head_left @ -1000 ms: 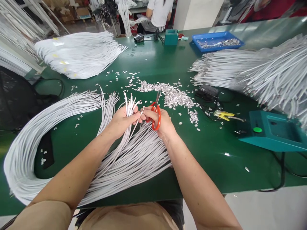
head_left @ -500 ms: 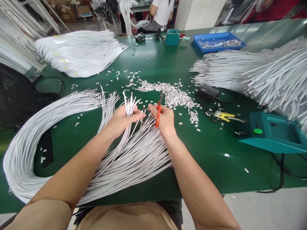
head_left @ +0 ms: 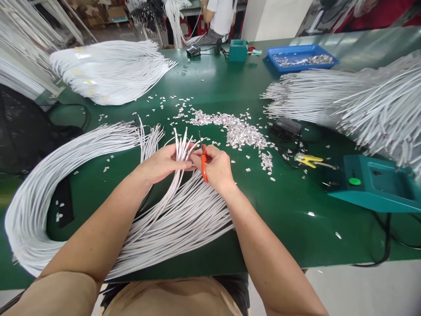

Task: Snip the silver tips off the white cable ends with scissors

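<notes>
My left hand (head_left: 162,163) is closed around a small bunch of white cables (head_left: 182,147), their ends pointing up and away from me. Orange-handled scissors (head_left: 204,164) sit in my right hand (head_left: 217,166), blades pointing up beside the cable ends. The fingertips of both hands meet at the bunch; what they pinch there is too small to make out. Below my hands a large bundle of white cables (head_left: 184,224) lies on the green table and curves round to the left, where its other ends (head_left: 121,134) lie.
Small silvery scraps (head_left: 241,131) are heaped beyond my hands. Coiled white cables (head_left: 108,72) lie back left, more cables (head_left: 305,94) at right. A blue tray (head_left: 279,66), yellow-handled pliers (head_left: 309,159) and a teal device (head_left: 375,184) stand around. A person (head_left: 219,19) sits behind the table.
My right hand has moved left with the scissors, up to the bunch in my left hand. The held cables now stand a little more spread.
</notes>
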Action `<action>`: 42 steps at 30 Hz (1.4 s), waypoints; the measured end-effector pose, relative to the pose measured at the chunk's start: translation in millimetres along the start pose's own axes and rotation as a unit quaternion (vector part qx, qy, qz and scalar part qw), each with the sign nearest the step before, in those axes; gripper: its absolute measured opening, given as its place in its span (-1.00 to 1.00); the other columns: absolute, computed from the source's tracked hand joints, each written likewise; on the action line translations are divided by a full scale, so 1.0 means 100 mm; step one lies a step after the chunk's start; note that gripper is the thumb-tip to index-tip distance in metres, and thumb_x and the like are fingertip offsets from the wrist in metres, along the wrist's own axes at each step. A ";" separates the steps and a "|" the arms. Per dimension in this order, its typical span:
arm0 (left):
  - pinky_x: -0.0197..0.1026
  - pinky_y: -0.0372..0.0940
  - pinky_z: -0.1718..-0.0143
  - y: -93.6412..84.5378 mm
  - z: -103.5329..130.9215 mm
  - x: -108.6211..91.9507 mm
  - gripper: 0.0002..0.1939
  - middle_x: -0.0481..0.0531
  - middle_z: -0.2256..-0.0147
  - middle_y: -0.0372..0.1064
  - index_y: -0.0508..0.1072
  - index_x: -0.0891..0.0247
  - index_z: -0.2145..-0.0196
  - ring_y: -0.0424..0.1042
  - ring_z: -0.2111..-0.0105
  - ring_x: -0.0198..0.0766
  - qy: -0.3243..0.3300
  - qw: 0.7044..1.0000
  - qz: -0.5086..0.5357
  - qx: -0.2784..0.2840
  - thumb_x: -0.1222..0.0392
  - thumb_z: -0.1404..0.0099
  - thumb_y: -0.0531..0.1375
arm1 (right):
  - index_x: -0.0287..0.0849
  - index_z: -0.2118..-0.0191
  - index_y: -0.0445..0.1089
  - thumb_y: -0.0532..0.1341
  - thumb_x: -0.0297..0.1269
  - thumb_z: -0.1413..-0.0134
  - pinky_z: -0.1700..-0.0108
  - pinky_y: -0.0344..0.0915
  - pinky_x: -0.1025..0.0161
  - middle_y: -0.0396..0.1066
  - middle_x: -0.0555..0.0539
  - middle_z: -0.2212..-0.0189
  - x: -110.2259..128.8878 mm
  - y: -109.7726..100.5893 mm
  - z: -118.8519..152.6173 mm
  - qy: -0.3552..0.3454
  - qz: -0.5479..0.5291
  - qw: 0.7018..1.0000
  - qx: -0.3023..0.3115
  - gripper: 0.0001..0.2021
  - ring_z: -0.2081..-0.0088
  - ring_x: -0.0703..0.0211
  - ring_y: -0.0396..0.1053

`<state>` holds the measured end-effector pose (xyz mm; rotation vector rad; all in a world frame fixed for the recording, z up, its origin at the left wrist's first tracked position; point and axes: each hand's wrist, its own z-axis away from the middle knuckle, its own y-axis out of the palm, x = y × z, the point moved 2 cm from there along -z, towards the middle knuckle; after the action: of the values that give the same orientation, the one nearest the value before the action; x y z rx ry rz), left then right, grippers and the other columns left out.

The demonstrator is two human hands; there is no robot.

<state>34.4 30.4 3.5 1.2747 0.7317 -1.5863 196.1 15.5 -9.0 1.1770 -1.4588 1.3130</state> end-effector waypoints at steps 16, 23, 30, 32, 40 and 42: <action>-0.23 0.26 0.34 -0.11 -0.02 -0.04 -0.68 -0.07 0.41 0.39 0.33 0.27 0.37 0.47 0.37 -0.28 0.021 0.995 -0.063 -0.070 0.22 -0.01 0.41 | -0.19 0.46 0.46 0.23 -0.16 0.03 0.35 0.17 0.31 0.38 0.04 0.49 -0.08 0.01 -0.03 0.033 -0.005 0.997 0.075 -0.80 0.44 0.29 0.23; -0.23 0.26 0.34 -0.14 -0.03 -0.03 -0.67 -0.08 0.43 0.41 0.31 0.27 0.41 0.50 0.38 -0.26 0.020 0.994 -0.071 -0.087 0.19 -0.01 0.41 | -0.16 0.52 0.37 0.22 -0.16 -0.02 0.44 0.06 0.29 0.39 -0.04 0.51 -0.09 -0.07 -0.06 0.086 0.297 0.946 0.096 -0.78 0.46 0.22 0.25; -0.21 0.26 0.35 -0.11 -0.02 -0.05 -0.74 -0.01 0.39 0.48 0.39 0.27 0.39 0.50 0.34 -0.21 0.043 0.984 -0.146 -0.088 0.14 -0.06 0.38 | -0.14 0.49 0.39 0.17 -0.14 -0.08 0.43 0.07 0.30 0.45 -0.09 0.40 -0.09 -0.05 -0.04 0.054 0.350 0.926 0.128 -0.77 0.38 0.18 0.33; -0.17 0.28 0.30 -0.11 -0.01 -0.05 -0.76 0.00 0.39 0.50 0.41 0.27 0.37 0.50 0.32 -0.20 0.050 0.981 -0.169 -0.086 0.12 -0.08 0.37 | -0.15 0.48 0.40 0.17 -0.16 -0.09 0.43 0.07 0.30 0.46 -0.08 0.40 -0.08 -0.06 -0.04 0.048 0.360 0.922 0.134 -0.78 0.38 0.18 0.33; -0.11 0.30 0.18 -0.12 0.00 -0.06 -0.73 -0.04 0.36 0.50 0.42 0.24 0.38 0.48 0.29 -0.20 0.058 0.967 -0.222 -0.112 0.14 -0.01 0.40 | -0.15 0.46 0.42 0.19 -0.12 -0.12 0.44 0.06 0.31 0.45 -0.07 0.42 -0.02 -0.06 -0.03 0.047 0.371 0.917 0.142 -0.75 0.40 0.20 0.33; -0.09 0.30 0.15 -0.11 0.01 -0.06 -0.75 -0.03 0.38 0.51 0.40 0.24 0.40 0.50 0.29 -0.18 0.056 0.969 -0.213 -0.108 0.15 -0.03 0.38 | -0.15 0.46 0.42 0.19 -0.13 -0.12 0.44 0.06 0.31 0.44 -0.07 0.44 -0.02 -0.05 -0.02 0.044 0.366 0.919 0.142 -0.76 0.40 0.20 0.32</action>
<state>23.8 36.1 8.3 1.0992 1.2822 -1.7201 201.0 18.0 -9.3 0.7291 -1.7603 2.1107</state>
